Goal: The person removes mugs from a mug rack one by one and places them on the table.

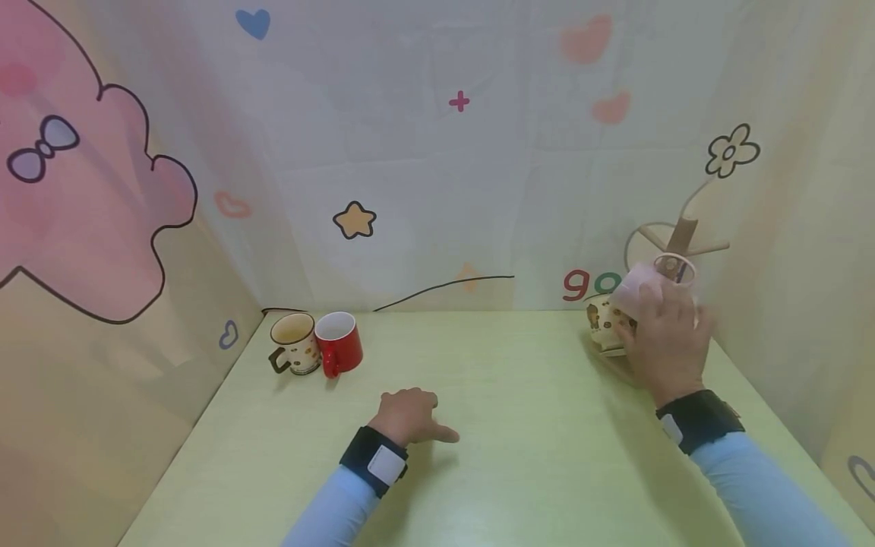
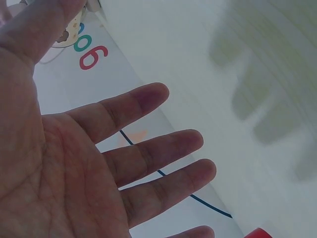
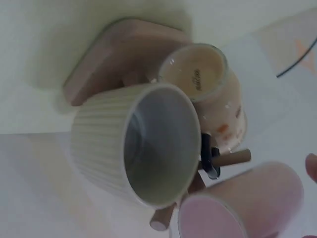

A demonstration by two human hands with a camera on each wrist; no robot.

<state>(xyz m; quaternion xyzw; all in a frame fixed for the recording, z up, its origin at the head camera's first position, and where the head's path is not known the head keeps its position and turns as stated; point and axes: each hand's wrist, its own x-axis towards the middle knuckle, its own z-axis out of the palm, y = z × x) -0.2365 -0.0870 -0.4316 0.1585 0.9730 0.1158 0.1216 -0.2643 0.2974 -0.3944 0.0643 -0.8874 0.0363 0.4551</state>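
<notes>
My right hand [image 1: 673,342] is spread over a pink mug [image 1: 637,290] at the wooden mug tree [image 1: 680,235]. In the right wrist view the pink mug [image 3: 270,193] looks blurred and lies on its side near a peg. A fingertip [image 3: 312,167] shows just off its base; most of the hand is outside that view. A white ribbed mug [image 3: 104,141] and a cream spotted mug [image 3: 218,116] hang on the tree. Over the table, my left hand [image 1: 409,418] holds nothing; its fingers [image 2: 158,151] are straight and apart.
At the back left of the pale table [image 1: 492,471], a cream spotted mug [image 1: 301,351] with a brown handle stands beside a red mug [image 1: 347,349]. A patterned curtain [image 1: 424,167] closes off the back. The tree's base [image 3: 119,54] rests on the table.
</notes>
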